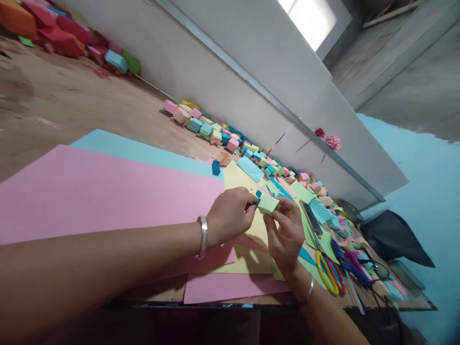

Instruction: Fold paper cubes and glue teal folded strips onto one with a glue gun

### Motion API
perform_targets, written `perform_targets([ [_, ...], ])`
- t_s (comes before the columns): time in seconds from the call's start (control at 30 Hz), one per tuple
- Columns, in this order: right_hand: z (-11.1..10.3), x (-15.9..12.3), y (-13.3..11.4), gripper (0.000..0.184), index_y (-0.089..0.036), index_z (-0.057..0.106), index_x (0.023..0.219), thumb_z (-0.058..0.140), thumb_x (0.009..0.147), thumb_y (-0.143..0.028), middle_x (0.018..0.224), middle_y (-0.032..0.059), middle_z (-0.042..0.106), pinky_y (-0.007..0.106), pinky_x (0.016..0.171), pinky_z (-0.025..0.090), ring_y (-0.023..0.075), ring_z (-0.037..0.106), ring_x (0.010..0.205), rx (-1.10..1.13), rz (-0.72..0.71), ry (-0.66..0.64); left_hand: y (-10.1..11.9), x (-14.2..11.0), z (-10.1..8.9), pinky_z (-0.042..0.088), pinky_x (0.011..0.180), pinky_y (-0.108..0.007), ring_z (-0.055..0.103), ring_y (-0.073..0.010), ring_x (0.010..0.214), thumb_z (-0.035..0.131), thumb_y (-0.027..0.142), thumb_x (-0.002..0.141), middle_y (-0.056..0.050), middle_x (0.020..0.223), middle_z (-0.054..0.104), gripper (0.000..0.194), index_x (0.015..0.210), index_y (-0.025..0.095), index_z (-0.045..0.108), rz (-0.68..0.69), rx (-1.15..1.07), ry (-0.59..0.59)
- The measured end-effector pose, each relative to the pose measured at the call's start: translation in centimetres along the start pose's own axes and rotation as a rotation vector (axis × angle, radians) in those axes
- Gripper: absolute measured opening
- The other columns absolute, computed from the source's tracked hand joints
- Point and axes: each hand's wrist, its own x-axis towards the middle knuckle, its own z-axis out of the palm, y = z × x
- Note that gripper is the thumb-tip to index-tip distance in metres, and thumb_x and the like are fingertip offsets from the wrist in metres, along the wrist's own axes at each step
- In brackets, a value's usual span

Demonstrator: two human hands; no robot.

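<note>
My left hand [230,214], with a silver bangle at its wrist, pinches a small dark teal folded paper piece [258,194]. That piece is against or right beside the left side of a pale green paper box [268,204]; whether they touch, I cannot tell. The box sits between the fingertips and thumb of my right hand [285,232]. Both hands are above the yellow paper sheet [247,256]. Beyond my left hand a dark teal zigzag-folded paper strip [215,167] lies on the sheets. A light blue paper piece [250,169] is farther back.
Large pink [118,191] and light blue [143,155] sheets cover the table's left. Many small paper boxes [233,144] line the wall. To the right lie a phone [311,218], yellow-handled scissors [326,274], red-handled scissors [337,275] and a blue glue gun [350,266] with cables.
</note>
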Motion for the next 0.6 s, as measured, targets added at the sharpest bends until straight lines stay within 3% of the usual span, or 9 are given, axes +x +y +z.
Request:
perform_targets([
  [0.6,0.03,0.02,0.16,0.022,-0.023,0.070,0.099,0.059,0.086,-0.010,0.114,0.0105,0.055,0.043,0.087,0.051,0.0245,0.056,0.108,0.000,0.017,-0.076,-0.13,-0.17,0.13,0.038,0.060,-0.029,0.053,-0.0160,0.065,0.045,0.014,0.079,-0.004,0.069,0.058,0.023,0.068,0.017,0.065,-0.006,0.027,-0.034],
])
